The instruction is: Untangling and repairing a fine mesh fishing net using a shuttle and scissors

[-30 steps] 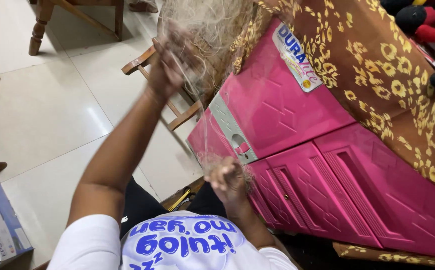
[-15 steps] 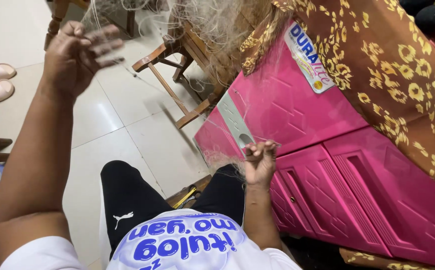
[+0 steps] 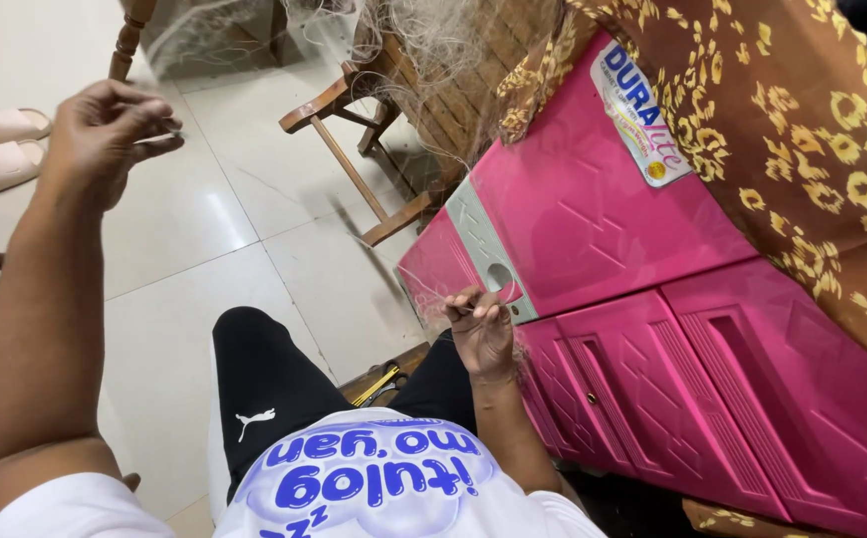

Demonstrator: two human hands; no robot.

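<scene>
Looking down from the head camera, the left hand [image 3: 105, 134] is raised over the tiled floor [image 3: 204, 229], its fingertips pinched together on a small slim tool [image 3: 159, 133] and a fine thread that is barely visible. The right hand [image 3: 481, 329] sits low beside the pink plastic cabinet [image 3: 652, 329], fingers curled and pinching a bit of thin pale netting [image 3: 423, 50]; the bulk of this mesh hangs bunched at the top of the view, draped over a wooden chair [image 3: 354, 100], and trails down toward the right hand. The two hands are well apart.

The cabinet's doors and drawers are all closed, so nothing inside it can be seen. A brown cloth with a yellow flower print [image 3: 802, 130] lies over its top. A few small tools [image 3: 378, 384], too small to tell apart, lie on a wooden edge between the person's knees. A pair of beige slippers [image 3: 0, 149] rests on the floor at the left, near the raised hand.
</scene>
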